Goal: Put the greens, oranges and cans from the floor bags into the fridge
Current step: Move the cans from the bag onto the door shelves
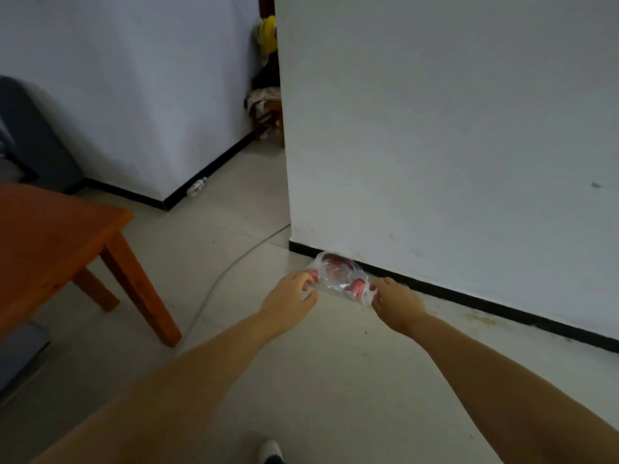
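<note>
The left hand (290,291) curls its fingers round a red can (313,275) at the near-left edge of the clear plastic bag (336,274), apparently gripping the can through or just at the bag's mouth; the thin film makes it hard to tell which. Just right of that grip, inside the bag, more red shows: one can lying low near the front (355,287) and at least one more toward the back, against the wall's black skirting (469,298). On the far side of the bag the right hand (395,301) pinches a bunch of the film. The two hands seem placed on opposite sides so that one steadies or spreads the bag while the other takes out a can. The bag lies on the floor tight against the wall corner, likely set there to keep it out of the walkway.

Well to the left of the left hand stands an orange wooden table (63,236), and a pale cable (231,266) runs along the floor between the table and the hands. No fridge, greens or oranges are in view, so the cans have yet to be carried.
</note>
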